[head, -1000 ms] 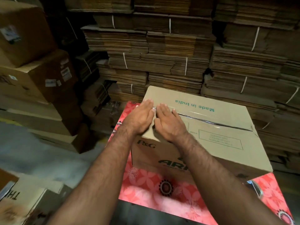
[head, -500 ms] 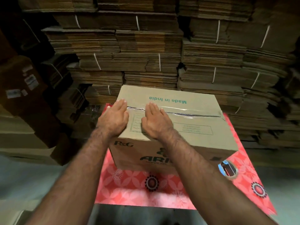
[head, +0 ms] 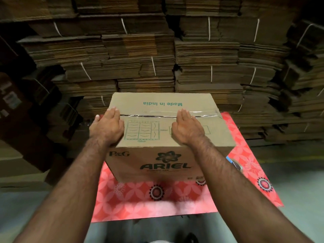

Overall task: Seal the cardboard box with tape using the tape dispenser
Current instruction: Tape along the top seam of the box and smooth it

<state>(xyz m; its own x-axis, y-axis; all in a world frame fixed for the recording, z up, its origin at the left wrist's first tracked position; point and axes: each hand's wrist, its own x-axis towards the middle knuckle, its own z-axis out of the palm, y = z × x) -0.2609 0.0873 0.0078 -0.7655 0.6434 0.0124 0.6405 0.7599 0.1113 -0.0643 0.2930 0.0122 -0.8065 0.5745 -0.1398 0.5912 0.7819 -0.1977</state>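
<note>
A brown cardboard box (head: 154, 165) printed "ARIEL" and "Made in India" stands on a red flowered table (head: 140, 202). Its top flaps are closed, and a strip of clear tape (head: 152, 116) runs along the seam. My left hand (head: 107, 126) lies flat on the box's left top edge, fingers straight. Flat on the top, right of the middle, my right hand (head: 187, 128) has its fingertips on the tape. The tape dispenser (head: 236, 163), blue with a tape roll, lies on the table to the right of the box, partly hidden by my right forearm.
Tall stacks of flattened cardboard (head: 175, 58) tied with white string fill the whole background. Assembled brown boxes (head: 21, 120) stand at the left. Grey floor (head: 298, 181) shows around the table.
My hands have slid apart along the taped seam: the left to the box's left edge, the right toward the right. The view has shifted, so the box sits more centred.
</note>
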